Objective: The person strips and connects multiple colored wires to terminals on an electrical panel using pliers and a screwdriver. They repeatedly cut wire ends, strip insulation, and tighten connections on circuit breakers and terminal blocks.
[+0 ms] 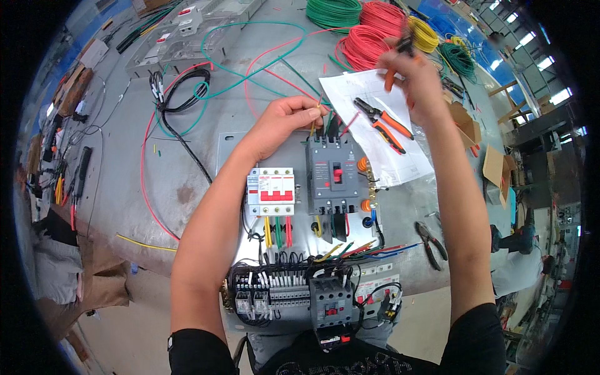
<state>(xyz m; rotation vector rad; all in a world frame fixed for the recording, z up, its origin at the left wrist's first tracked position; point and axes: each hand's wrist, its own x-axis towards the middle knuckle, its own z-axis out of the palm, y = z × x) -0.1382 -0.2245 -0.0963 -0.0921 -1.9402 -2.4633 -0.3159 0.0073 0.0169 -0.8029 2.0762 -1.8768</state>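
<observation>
My left hand (290, 122) is closed, its thumb and forefinger pinching a thin yellow wire (313, 129) above the grey moulded-case circuit breaker (320, 169). Green and red wire ends also rise from the breaker's top. Raised over a printed sheet (409, 164), my right hand (415, 81) grips orange-handled pliers (406, 42), partly hidden by the fingers and slightly blurred. Wire strippers (384, 125) with orange and black handles lie on the sheet. Left of the grey breaker sits a white breaker (273, 192) with red levers, on a metal mounting plate (240, 140).
Nearest me are a terminal strip (289, 294) and a dark contactor (331, 306), with black wiring around them. Cutting pliers (430, 245) lie at the right. Red wire coils (365, 47) and a green coil (333, 12) are at the back. Clear plastic enclosures (178, 44) stand far left.
</observation>
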